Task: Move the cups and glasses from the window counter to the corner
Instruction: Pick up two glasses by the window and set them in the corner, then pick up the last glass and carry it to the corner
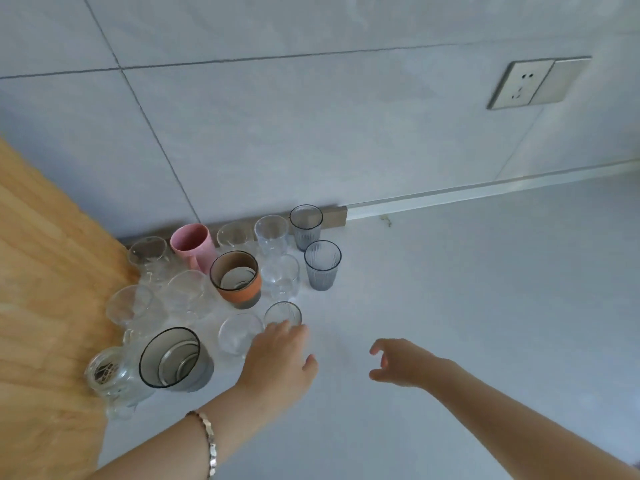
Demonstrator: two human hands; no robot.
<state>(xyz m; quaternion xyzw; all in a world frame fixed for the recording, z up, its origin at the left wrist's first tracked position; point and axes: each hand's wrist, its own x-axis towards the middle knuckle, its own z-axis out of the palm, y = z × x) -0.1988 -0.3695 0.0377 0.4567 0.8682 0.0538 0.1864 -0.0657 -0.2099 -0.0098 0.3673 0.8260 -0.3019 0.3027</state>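
Already the corner holds a crowd of cups and glasses [235, 282], the left hand [277, 358] resting fingers on a small clear glass [283, 313] at the cluster's edge, the right hand [401, 363] open and empty, with the window counter out of view.

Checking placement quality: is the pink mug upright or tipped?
Upright: the pink mug stands on its base by the wall, its open mouth facing up.

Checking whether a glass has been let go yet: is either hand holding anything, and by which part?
The left hand has its fingers at the near rim of a small clear glass; whether they grip it cannot be told. The right hand is open and holds nothing.
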